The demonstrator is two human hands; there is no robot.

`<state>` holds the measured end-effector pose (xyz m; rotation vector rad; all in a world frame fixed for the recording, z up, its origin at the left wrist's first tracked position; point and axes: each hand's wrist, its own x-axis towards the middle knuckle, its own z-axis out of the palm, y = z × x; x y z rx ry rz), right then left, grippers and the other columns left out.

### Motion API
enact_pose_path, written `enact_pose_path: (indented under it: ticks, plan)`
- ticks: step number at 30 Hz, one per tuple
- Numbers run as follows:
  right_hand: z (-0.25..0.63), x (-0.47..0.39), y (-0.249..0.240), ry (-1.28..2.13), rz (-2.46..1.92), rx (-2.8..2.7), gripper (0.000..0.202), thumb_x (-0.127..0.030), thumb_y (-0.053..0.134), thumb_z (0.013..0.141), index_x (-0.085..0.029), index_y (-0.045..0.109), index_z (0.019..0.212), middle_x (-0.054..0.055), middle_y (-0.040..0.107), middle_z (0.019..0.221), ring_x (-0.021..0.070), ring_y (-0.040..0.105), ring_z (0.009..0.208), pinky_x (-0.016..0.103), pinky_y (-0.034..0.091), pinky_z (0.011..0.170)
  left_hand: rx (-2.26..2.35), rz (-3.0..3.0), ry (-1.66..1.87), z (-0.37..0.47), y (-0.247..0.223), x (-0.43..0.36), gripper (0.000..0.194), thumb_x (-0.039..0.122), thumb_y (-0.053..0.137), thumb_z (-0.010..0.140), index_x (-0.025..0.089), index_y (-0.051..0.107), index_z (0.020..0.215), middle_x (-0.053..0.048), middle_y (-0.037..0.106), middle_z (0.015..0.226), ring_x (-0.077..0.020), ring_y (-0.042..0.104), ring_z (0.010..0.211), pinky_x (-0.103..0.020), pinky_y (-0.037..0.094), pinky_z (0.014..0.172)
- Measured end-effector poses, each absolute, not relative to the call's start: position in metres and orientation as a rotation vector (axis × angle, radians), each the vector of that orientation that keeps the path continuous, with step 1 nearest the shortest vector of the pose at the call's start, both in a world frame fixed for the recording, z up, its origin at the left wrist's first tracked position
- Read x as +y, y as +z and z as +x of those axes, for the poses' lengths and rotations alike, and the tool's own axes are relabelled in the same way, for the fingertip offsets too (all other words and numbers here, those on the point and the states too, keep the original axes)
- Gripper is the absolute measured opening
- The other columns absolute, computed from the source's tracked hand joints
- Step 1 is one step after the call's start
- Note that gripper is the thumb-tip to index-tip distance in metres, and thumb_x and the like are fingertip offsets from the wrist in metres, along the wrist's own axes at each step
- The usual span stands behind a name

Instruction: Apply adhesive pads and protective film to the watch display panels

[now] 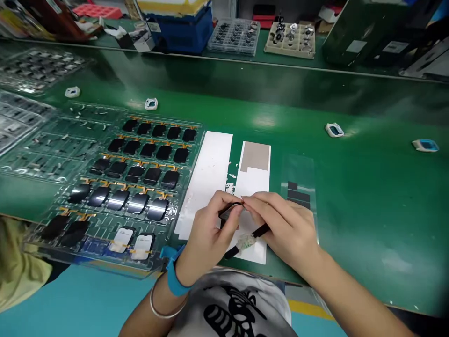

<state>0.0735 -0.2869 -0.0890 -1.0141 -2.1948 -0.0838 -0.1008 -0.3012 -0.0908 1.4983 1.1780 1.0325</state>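
Note:
My left hand [213,229] is closed, its thumb and fingers pinching a small black display screen [228,210] by the edges. At that screen's far right edge, the fingertips of my right hand [287,224] press together; what they pinch there is too small to make out. Tucked in the right palm is a slim black tool [261,230] with clear tape wrapped round its middle, its end pointing down and left. Beneath both hands lie a white sheet [212,164] and a narrower white card with a grey adhesive piece [257,157].
A clear tray [198,135] of black display screens in rows stands to the left. Right of the hands lies a clear film with dark strips [298,196]. Several small white frames [334,130] sit farther back. A shelf [242,61] holds a blue bin [182,30] and parts trays.

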Motion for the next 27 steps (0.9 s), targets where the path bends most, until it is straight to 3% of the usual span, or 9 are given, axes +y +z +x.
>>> enact_pose_path:
  ticks: [4, 6, 10, 13, 20, 27]
  plan:
    - [0.07, -0.287, -0.091, -0.169, -1.016, -2.247, 0.02, -0.006, 0.051, 0.092, -0.014, 0.06, 0.108, 0.007, 0.071, 0.095, 0.014, 0.067, 0.075, 0.026, 0.051, 0.057, 1.2, 1.574, 1.004, -0.102, -0.095, -0.298, 0.009, 0.026, 0.05, 0.101, 0.02, 0.056, 0.1, 0.0, 0.063, 0.077, -0.0132, 0.059, 0.068, -0.024, 0.044, 0.064]
    - [0.067, -0.284, -0.089, -0.058, -1.038, -2.232, 0.021, -0.004, 0.047, 0.091, -0.015, 0.06, 0.101, 0.005, 0.069, 0.088, 0.0122, 0.065, 0.072, 0.024, 0.048, 0.054, 1.197, 1.54, 1.018, -0.102, -0.097, -0.297, 0.01, 0.027, 0.051, 0.1, 0.02, 0.057, 0.098, -0.001, 0.064, 0.08, -0.014, 0.06, 0.071, -0.025, 0.045, 0.066]
    - [0.065, -0.271, -0.083, 0.577, -1.224, -1.981, 0.01, -0.014, 0.054, 0.089, -0.018, 0.061, 0.084, 0.0, 0.064, 0.079, 0.0089, 0.056, 0.064, 0.021, 0.04, 0.05, 1.101, 1.314, 1.084, -0.103, -0.1, -0.299, 0.012, 0.032, 0.052, 0.1, 0.021, 0.056, 0.099, -0.002, 0.063, 0.083, -0.0146, 0.06, 0.073, -0.026, 0.045, 0.066]
    - [0.065, -0.257, -0.082, 1.026, -1.308, -1.746, 0.017, -0.026, 0.066, 0.084, -0.018, 0.062, 0.07, -0.002, 0.06, 0.065, 0.0088, 0.051, 0.058, 0.021, 0.038, 0.05, 0.983, 1.144, 1.076, -0.104, -0.1, -0.302, 0.012, 0.035, 0.05, 0.101, 0.023, 0.049, 0.101, 0.001, 0.061, 0.076, -0.0133, 0.058, 0.067, -0.025, 0.044, 0.062]
    - [0.064, -0.254, -0.085, 1.753, -1.057, -1.349, 0.015, -0.032, 0.072, 0.081, -0.018, 0.07, 0.076, -0.001, 0.069, 0.07, 0.0107, 0.062, 0.065, 0.025, 0.051, 0.064, 0.99, 1.11, 1.05, -0.104, -0.102, -0.304, 0.012, 0.034, 0.051, 0.102, 0.024, 0.044, 0.102, 0.005, 0.055, 0.066, -0.0115, 0.052, 0.061, -0.021, 0.035, 0.053]
    - [0.064, -0.258, -0.083, 1.835, -1.048, -1.251, 0.024, -0.041, 0.08, 0.075, -0.019, 0.071, 0.073, 0.001, 0.074, 0.07, 0.0151, 0.069, 0.07, 0.029, 0.056, 0.069, 1.02, 1.179, 1.042, -0.102, -0.103, -0.303, 0.013, 0.034, 0.049, 0.102, 0.023, 0.043, 0.104, 0.005, 0.048, 0.066, -0.0115, 0.046, 0.061, -0.022, 0.031, 0.052]
